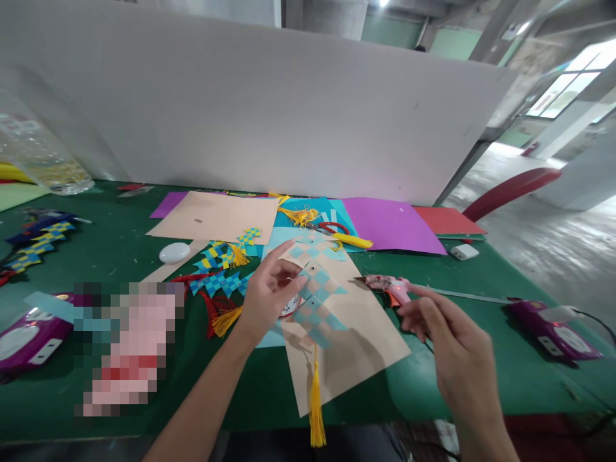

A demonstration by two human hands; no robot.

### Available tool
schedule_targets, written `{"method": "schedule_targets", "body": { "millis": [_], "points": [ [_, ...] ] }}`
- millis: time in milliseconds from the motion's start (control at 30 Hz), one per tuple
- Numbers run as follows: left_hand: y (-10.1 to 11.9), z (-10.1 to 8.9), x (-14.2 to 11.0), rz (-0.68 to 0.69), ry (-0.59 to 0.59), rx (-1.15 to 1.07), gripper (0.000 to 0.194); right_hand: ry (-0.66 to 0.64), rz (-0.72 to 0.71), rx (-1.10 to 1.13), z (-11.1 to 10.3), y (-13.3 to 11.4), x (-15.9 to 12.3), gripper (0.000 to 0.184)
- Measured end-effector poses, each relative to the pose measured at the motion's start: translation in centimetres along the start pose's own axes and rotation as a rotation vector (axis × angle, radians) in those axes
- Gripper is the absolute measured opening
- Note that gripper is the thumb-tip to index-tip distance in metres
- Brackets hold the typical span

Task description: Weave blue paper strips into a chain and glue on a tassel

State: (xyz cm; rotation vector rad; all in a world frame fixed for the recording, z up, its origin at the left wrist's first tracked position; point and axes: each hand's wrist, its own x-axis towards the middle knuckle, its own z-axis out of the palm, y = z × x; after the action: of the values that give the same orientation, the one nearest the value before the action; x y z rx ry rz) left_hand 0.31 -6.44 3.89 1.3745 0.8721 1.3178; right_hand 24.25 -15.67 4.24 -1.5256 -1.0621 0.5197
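Tassel of yellow thread [316,410] reaching past near edge of large peach paper sheet [370,343]. Woven strip of blue-and-peach checked paper [322,285], tassel at its lower end, above sheet's middle, pinched between thumb and fingers of left hand [267,295]. Right hand [459,340] just right of sheet, fingers curled at handle of pink plastic glue gun [387,283]; cannot tell whether grasp is firm. Beyond sheet: slender yellow tool [353,240], red-handled scissors [321,227], white upright panel [289,109].

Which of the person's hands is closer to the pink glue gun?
Right. The right hand grips the pink glue gun; the left hand is off to its left, holding woven paper.
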Motion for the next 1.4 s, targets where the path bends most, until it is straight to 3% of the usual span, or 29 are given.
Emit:
{"method": "schedule_targets", "body": {
  "millis": [133,267,367,567,733,933,1100,1267,1400],
  "points": [
    [0.1,-0.1,-0.2,-0.072,-0.095,-0.082,0.063,-0.391,0.080,0.063,2.8,-1.2,0.8,0.039],
    [0.4,0.0,-0.5,-0.181,-0.189,-0.175,0.075,-0.524,0.302,0.432,5.7,-3.3,2.3,0.045],
    [0.8,0.2,-0.6,-0.253,-0.203,-0.222,0.079,-0.534,0.359,0.530,6.9,-4.7,3.4,0.044],
    [0.8,0.1,-0.4,-0.270,-0.164,-0.248,0.079,-0.641,0.085,0.371,8.3,-6.0,4.7,0.021],
    [0.0,-0.2,-0.3,-0.199,-0.060,-0.212,0.067,-0.644,-0.018,0.298,9.0,-7.1,5.7,0.020],
    [-0.1,-0.2,-0.4,-0.238,-0.064,-0.249,0.049,-0.682,0.010,0.498,9.9,-10.5,8.1,0.013],
    [0.6,-0.1,-0.4,-0.145,-0.078,-0.436,0.028,-0.673,-0.028,0.539,11.4,-14.5,11.1,0.008],
    [0.8,-0.4,-0.3,-0.218,-0.009,-0.425,0.035,-0.622,0.046,0.609,13.6,-17.3,14.2,0.008],
    [0.2,-0.7,-0.2,-0.241,0.040,-0.351,0.036,-0.612,0.111,0.657,14.8,-17.7,16.2,0.012]
  ]
}}
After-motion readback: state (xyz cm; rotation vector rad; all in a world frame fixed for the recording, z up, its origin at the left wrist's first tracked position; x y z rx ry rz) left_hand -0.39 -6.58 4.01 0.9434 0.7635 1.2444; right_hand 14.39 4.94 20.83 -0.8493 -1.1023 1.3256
